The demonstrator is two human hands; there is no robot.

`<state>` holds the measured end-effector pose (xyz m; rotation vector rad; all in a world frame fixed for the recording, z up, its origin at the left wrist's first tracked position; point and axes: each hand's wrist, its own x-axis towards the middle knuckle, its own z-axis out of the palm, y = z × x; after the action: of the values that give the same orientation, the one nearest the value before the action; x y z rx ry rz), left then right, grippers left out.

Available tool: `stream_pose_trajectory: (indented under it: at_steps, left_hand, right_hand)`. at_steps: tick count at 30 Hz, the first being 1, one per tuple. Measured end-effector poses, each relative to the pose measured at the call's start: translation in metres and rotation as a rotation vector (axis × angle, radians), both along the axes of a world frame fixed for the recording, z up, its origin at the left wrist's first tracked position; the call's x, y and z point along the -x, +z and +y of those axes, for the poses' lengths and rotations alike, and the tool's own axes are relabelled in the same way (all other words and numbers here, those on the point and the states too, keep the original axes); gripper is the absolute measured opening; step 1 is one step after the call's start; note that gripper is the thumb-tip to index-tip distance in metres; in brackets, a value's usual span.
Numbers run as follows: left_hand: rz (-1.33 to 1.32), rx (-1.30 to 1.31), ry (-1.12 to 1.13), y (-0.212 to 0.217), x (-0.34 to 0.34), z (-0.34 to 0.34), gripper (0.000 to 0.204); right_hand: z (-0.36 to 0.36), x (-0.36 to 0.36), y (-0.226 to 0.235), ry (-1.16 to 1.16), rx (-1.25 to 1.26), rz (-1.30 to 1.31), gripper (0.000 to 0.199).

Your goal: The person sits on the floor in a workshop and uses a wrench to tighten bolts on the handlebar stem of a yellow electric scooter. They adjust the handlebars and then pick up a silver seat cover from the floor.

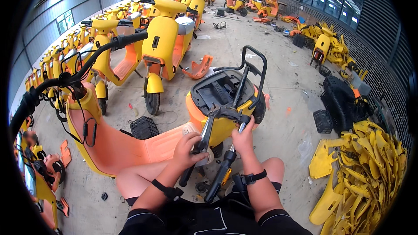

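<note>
A black and silver front fork (227, 162) leans across the scooter's rear, its stem pointing up and away and its two legs coming down toward my lap. My left hand (189, 149) is closed about the left leg, just below the grey upper part. Near the clamp, my right hand (244, 135) wraps the top of the right leg. Beneath the fork is an orange and yellow scooter (130, 143) with its seat off, exposing a dark open compartment (220, 90) and a black rear rack (257, 61). Something pale by my left fingers is partly hidden.
A black crate (144, 127) sits beyond the footboard. Scooters (163, 39) stand in rows at left. A large heap of yellow panels (361, 169) lies at right, near black parts (337, 102). An orange panel (199, 67) lies on the concrete floor (287, 117).
</note>
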<state>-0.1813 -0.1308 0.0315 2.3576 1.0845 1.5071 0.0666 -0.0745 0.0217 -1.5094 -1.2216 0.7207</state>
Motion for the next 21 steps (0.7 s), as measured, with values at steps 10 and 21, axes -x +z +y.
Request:
stream_pose_trajectory:
  at_steps: [10,21]
  left_hand:
    - [-0.978,0.555,-0.219,-0.06,0.006,-0.003,0.036]
    - [-1.562,0.836,0.146,0.04,0.014,0.209,0.035]
  right_hand:
    - [-0.002,-0.003,0.024,-0.001,0.197,-0.25,0.088]
    - [-0.003,-0.004,0.013,-0.003,0.159,-0.183,0.083]
